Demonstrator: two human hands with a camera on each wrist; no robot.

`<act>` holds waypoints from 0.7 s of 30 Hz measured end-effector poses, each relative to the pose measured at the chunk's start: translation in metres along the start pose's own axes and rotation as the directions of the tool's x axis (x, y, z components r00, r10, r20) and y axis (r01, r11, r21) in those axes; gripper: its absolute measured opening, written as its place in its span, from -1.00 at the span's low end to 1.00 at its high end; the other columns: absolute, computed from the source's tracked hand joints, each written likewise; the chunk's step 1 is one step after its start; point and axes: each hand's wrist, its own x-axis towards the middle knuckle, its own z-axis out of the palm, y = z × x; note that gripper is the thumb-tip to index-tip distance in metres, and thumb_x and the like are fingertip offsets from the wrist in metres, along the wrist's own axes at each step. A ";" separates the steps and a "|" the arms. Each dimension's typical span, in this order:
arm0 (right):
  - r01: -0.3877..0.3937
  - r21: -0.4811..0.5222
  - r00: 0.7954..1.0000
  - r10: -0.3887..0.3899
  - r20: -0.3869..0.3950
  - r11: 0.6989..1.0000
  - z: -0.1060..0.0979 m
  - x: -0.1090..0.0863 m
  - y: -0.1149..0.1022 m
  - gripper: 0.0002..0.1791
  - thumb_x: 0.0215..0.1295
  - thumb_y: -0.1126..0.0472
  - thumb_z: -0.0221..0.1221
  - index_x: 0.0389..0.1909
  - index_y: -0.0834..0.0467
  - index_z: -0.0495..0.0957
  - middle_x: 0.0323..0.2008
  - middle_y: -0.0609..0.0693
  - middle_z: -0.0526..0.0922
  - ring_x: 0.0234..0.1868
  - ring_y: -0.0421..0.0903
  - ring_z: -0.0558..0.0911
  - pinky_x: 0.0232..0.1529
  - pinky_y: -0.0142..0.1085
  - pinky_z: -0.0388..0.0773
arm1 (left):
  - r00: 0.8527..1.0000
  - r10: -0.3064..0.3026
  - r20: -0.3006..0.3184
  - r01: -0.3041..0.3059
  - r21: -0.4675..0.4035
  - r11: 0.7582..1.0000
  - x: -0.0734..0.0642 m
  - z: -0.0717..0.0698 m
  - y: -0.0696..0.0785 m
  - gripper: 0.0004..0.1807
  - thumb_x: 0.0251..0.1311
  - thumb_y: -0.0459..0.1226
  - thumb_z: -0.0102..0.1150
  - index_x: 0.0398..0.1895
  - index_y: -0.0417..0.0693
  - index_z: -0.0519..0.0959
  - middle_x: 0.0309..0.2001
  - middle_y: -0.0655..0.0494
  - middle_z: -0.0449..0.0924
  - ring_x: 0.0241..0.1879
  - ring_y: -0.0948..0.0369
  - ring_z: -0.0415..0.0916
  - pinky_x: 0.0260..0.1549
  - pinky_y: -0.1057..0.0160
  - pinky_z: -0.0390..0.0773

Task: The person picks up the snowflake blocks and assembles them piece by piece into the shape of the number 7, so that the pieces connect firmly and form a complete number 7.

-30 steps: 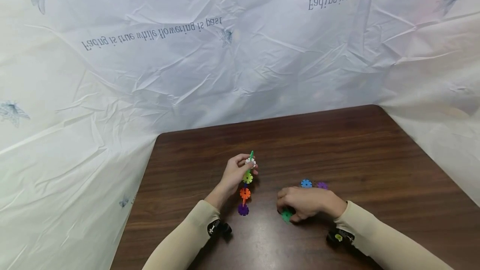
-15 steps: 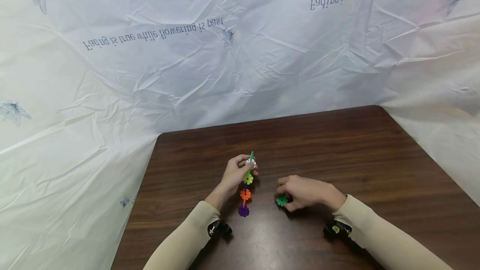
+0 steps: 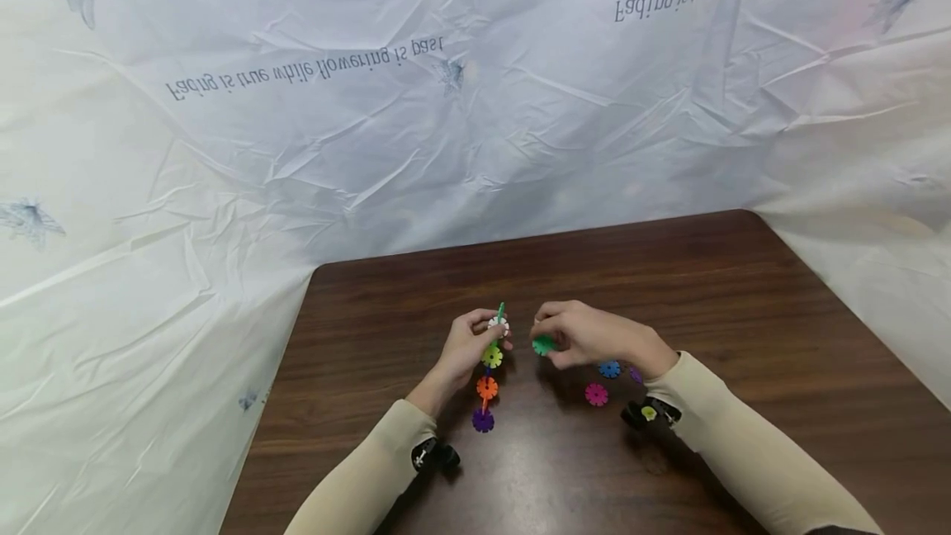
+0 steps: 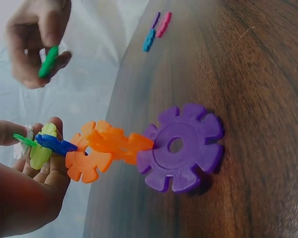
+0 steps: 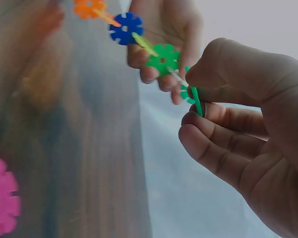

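Observation:
My left hand [image 3: 462, 349] pinches the upper end of a chain of interlocked notched plastic discs, near the white disc [image 3: 499, 326]. A green disc tops the chain, with yellow, blue and orange ones [image 4: 82, 166] lower down. At its bottom end, close to the tabletop, is a purple disc [image 4: 193, 131]. Off to the right, my right hand [image 3: 590, 333] holds a loose green disc [image 3: 543, 345] between thumb and fingers, raised above the table. In the head view a small gap separates this disc from the chain's top.
Loose discs lie on the brown wooden table [image 3: 416, 287] by the right forearm: a pink one [image 3: 597, 395], a blue one [image 3: 610, 369] and a purple one [image 3: 635, 374], partly covered. White printed sheeting [image 3: 475, 147] hangs behind and beside the table.
My right hand has picked the green disc off the table and carried it up and leftward toward the chain. The pink disc has come into view. The left hand stays almost still.

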 end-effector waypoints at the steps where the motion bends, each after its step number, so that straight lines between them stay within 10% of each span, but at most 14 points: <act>1: 0.000 -0.003 1.000 0.000 -0.008 1.000 -0.002 0.002 0.000 -0.72 0.26 0.21 0.25 -0.01 0.07 0.63 -0.06 -0.05 0.52 -0.37 -0.28 0.49 -0.39 -0.48 0.51 | 1.000 -0.001 0.001 0.000 0.003 1.000 0.000 0.000 0.000 -0.64 0.32 -0.39 0.13 0.11 -0.45 0.46 -0.12 -0.28 0.65 -0.42 0.20 0.65 -0.12 -0.05 0.65; 21: 0.058 -0.061 0.979 -0.069 -0.194 0.996 -0.016 0.032 0.014 -0.70 0.23 0.27 0.28 0.00 0.22 0.63 -0.05 0.03 0.52 -0.34 -0.19 0.58 -0.35 -0.42 0.57 | 0.999 -0.025 0.021 0.024 0.036 0.999 -0.001 0.000 0.002 -0.66 0.32 -0.38 0.13 0.11 -0.40 0.49 -0.17 -0.30 0.66 -0.46 0.20 0.64 -0.21 0.03 0.67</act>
